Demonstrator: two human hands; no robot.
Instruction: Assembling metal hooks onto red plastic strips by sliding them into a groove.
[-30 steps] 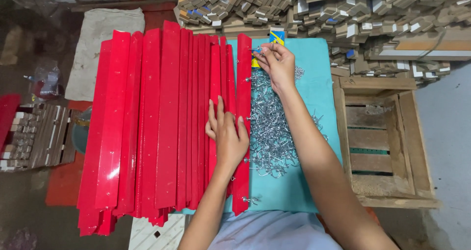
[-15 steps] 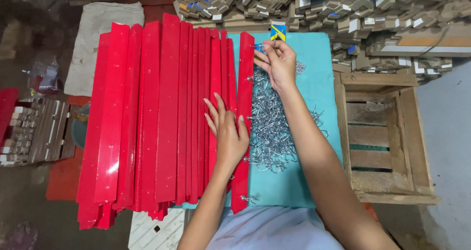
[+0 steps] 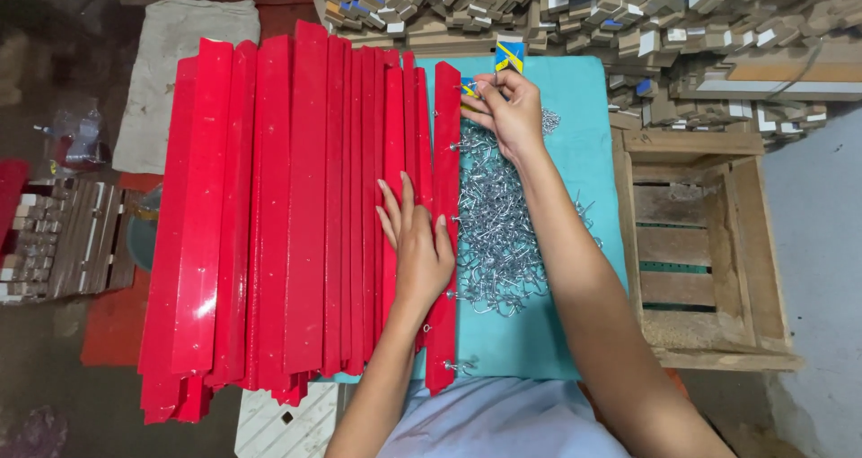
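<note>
While a person's left hand (image 3: 415, 242) lies flat, fingers spread and holding nothing, on the red strips (image 3: 296, 206), the right hand (image 3: 507, 108) pinches a small blue-and-yellow tool (image 3: 508, 57) at the far edge of the teal tabletop (image 3: 584, 117). More than a dozen long red strips lie side by side over the tabletop's left part; an exact count cannot be made where they overlap. One strip (image 3: 445, 215), just beside the left hand's thumb, borders a heap of metal screw hooks (image 3: 503, 224), too many to count, piled along the tabletop's middle. One wooden crate (image 3: 709, 251) stands off the right edge.
</note>
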